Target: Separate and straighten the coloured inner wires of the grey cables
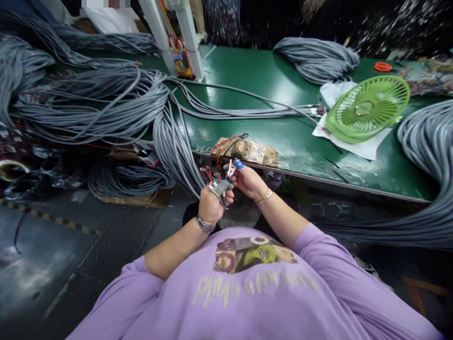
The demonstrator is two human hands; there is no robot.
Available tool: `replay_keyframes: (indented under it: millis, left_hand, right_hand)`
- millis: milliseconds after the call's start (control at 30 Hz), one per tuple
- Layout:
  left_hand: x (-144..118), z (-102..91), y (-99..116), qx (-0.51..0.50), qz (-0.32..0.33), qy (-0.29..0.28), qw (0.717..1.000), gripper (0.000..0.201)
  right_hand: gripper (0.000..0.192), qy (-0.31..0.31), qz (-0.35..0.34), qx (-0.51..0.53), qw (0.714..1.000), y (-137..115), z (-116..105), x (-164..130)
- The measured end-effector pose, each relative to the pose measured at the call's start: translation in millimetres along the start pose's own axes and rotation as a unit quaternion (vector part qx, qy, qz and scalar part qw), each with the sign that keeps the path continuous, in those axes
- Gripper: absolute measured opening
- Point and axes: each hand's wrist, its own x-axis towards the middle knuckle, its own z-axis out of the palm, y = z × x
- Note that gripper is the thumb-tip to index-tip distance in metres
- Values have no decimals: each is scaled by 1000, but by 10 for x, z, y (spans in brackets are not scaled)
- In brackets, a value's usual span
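Just off the table's front edge, my left hand [211,206] is closed around a bundle of grey cable ends. Their thin red, green and white wires [209,175] fan out above the fist. A grey wrap [222,187] lies over the thumb area; whether it is a finger cover or cable sheath I cannot tell. Close beside it, my right hand [250,183] has thumb and fingers pinched together at the wire ends, with a blue cover on one fingertip. Small white pieces [231,168] show at this pinch, too small to name.
Grey cable bundles [102,101] cover the left of the green table [240,71]. More coils lie at the back [316,59] and right. A green fan [368,108] stands on white paper. A taped cardboard piece [256,152] lies at the front edge, near a white post [187,40].
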Motion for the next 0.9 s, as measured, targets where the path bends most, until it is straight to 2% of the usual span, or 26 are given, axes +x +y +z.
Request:
replay_keyframes:
  millis: [100,200,300,400,533,733,900]
  left_hand:
    - [28,22,-17,-8,5,2,1000,31]
    - [40,30,-27,-8,3,5,1000,30]
    - [49,41,-35,-1,-2,4,1000,29]
    - [63,46,-57,8,5,0,1000,30]
    - [76,40,-93,12,10,4,1000,30]
    - [49,23,-94,16,4,12,1000,30]
    - [0,-72,-124,27,30,10,999,28]
  right_hand:
    - [45,8,-38,1,999,42,9,33]
    - [53,37,-43,10,998,111,-12,80]
    - [58,26,-45,16,999,150,-25,119]
    - [60,5,-14,35,999,136,1,124]
    - [61,8,11,62,998,95,75,109]
    - [56,44,9,122,991,126,102,156]
    - [62,-1,42,141,989,152,4,120]
